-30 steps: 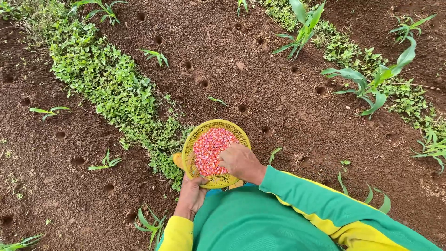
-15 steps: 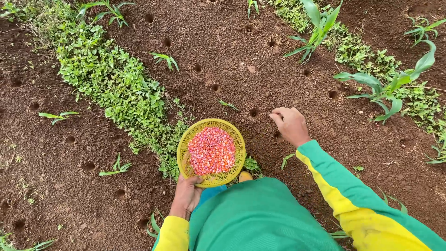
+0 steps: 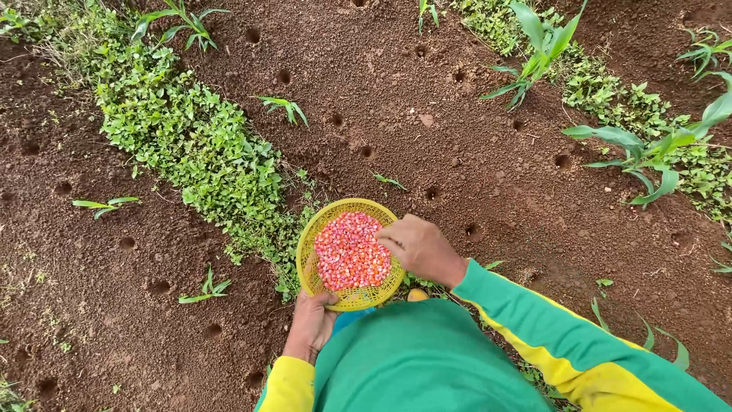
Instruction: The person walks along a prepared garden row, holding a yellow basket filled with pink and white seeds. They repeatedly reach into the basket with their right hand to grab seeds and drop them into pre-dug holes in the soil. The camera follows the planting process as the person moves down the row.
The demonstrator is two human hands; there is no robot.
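A round yellow mesh basket full of pink-red seeds is held in front of my body. My left hand grips the basket's near rim from below. My right hand rests over the basket's right edge, fingers curled into the seeds; whether it holds any I cannot tell. Both arms wear green sleeves with yellow stripes. Below lies brown tilled soil with rows of small planting holes, such as one hole just beyond the basket and another hole to its right.
A strip of low green weeds runs diagonally at the left. Young maize plants stand along the right, with another maize plant at the top. More holes dot the soil on the left side.
My right hand reached out over the soil to the right of the basket, then came back and now sits on the seeds at the basket's right edge.
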